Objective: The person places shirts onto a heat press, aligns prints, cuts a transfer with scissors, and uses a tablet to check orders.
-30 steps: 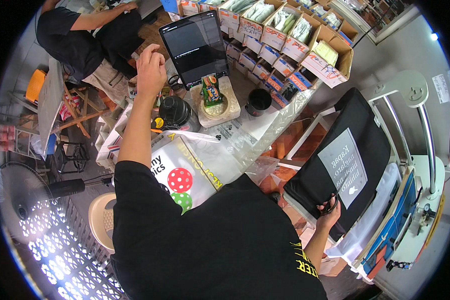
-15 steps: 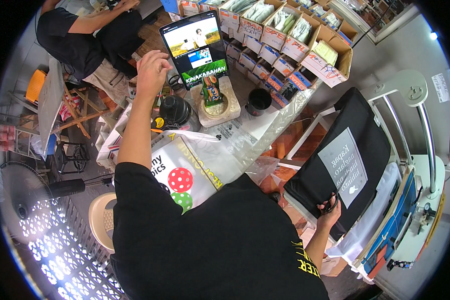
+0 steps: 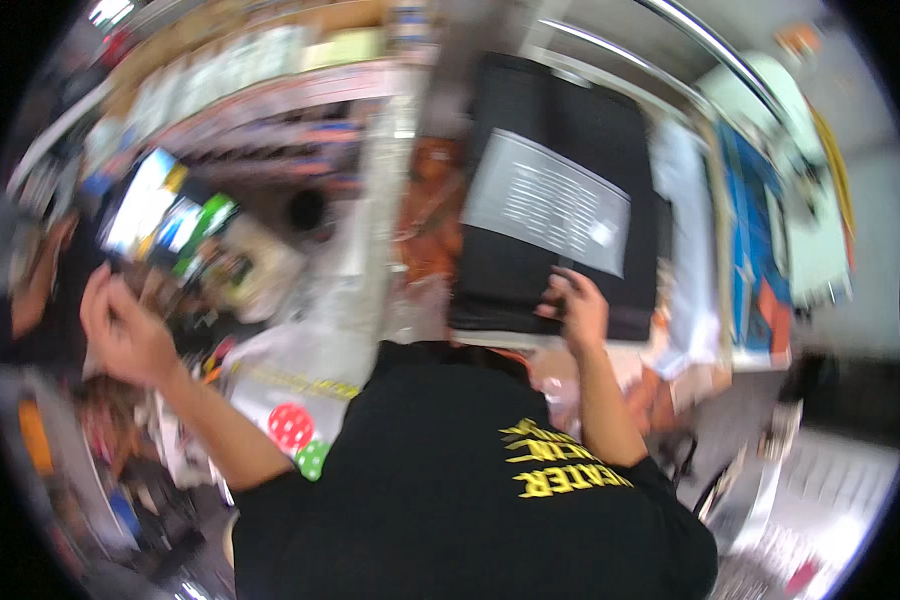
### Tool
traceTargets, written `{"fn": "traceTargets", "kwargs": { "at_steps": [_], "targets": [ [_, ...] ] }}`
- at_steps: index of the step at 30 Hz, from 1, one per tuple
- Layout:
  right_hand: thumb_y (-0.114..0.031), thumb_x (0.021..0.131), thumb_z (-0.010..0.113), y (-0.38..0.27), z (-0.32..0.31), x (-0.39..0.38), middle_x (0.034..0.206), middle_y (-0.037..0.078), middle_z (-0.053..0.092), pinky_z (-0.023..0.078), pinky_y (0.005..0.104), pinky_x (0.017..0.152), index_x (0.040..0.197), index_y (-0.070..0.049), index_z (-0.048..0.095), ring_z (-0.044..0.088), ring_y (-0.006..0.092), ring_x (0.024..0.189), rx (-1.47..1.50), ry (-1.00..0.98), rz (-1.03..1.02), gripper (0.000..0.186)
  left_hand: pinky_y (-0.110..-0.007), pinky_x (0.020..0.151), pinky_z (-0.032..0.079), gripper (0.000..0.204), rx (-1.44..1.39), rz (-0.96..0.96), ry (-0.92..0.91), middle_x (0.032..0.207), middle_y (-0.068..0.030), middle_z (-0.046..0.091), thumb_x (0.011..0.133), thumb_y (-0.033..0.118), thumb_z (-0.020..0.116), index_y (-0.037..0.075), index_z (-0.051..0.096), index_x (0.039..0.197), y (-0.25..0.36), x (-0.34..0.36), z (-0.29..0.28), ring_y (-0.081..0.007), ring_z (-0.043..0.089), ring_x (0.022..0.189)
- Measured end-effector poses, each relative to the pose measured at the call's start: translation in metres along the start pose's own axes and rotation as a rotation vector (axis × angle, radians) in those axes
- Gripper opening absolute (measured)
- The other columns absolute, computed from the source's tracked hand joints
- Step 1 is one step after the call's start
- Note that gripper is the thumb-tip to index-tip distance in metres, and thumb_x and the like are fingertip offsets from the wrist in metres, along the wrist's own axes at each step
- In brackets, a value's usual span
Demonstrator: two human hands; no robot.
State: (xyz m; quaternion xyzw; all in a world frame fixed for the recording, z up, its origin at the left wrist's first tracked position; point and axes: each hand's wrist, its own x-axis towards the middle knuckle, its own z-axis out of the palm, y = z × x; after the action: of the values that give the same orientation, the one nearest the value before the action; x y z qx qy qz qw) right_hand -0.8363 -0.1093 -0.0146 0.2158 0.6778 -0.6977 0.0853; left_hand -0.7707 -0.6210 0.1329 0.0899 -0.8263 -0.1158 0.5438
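Observation:
In the blurred head view, my left hand [image 3: 125, 325] is raised just below the lit tablet [image 3: 165, 205], fingers apart and loosely bent, holding nothing visible. The tablet leans on a pale stone stand [image 3: 265, 285]. My right hand [image 3: 580, 310] is shut on dark scissors [image 3: 560, 290], blurred, at the lower part of a black padded board [image 3: 510, 270]. A pale sheet with light lettering [image 3: 515, 190] lies on that board, just above the hand.
Cardboard boxes of packets [image 3: 340, 80] line the upper left, with a dark cup [image 3: 305, 210] below them. A white bag with dotted shapes [image 3: 260, 390] is by my left forearm. A press machine [image 3: 800, 170] stands at right. A co-worker's arm [image 3: 35, 290] shows at far left.
My head has turned rightward, so the board is now more central and the picture is smeared. The tablet screen, dark a second ago, is lit.

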Motion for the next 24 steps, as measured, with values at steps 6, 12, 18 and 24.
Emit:
{"fn": "traceTargets", "kwargs": {
  "at_steps": [6,12,18,24],
  "targets": [
    [-0.021,0.097,0.064,0.025,-0.064,-0.058,0.082,0.006,0.061,0.053,0.029,0.053,0.127,-0.001,0.055,0.064,0.0149,0.061,0.233,-0.169,0.05,0.037,-0.047,0.1,0.044,0.015,-0.806,0.282,-0.743,0.106,-0.013,0.066,0.076,0.003,0.07,0.005,0.065,0.09,0.229,-0.096,0.124,-0.0342,0.061,0.109],
    [-0.032,0.095,0.067,0.042,-0.106,-0.089,0.086,0.006,0.061,0.057,0.0286,0.054,0.13,-0.004,0.052,0.066,0.0141,0.068,0.247,-0.073,0.24,0.048,-0.057,0.113,0.031,0.03,-0.917,0.483,-0.922,0.126,-0.0109,0.057,0.078,0.01,0.073,0.006,0.064,0.107,0.339,-0.168,0.22,-0.0356,0.048,0.128],
    [-0.031,0.095,0.066,0.013,-0.096,-0.052,0.086,0.005,0.06,0.056,0.0261,0.051,0.13,-0.003,0.052,0.064,0.0122,0.065,0.172,-0.021,0.245,0.046,-0.059,0.115,0.027,0.046,-0.876,0.465,-1.062,0.131,-0.0083,0.056,0.075,0.015,0.078,0.008,0.062,0.118,0.394,-0.195,0.248,-0.0352,0.045,0.133],
    [-0.033,0.095,0.067,-0.008,-0.099,-0.036,0.079,0.006,0.061,0.052,0.0245,0.048,0.127,0.005,0.052,0.062,0.0107,0.062,0.093,-0.012,0.218,0.052,-0.058,0.11,0.037,0.022,-0.861,0.543,-0.873,0.112,-0.0035,0.068,0.079,0.007,0.073,0.01,0.072,0.1,0.396,-0.222,0.257,-0.0362,0.055,0.123]
  ]
}}
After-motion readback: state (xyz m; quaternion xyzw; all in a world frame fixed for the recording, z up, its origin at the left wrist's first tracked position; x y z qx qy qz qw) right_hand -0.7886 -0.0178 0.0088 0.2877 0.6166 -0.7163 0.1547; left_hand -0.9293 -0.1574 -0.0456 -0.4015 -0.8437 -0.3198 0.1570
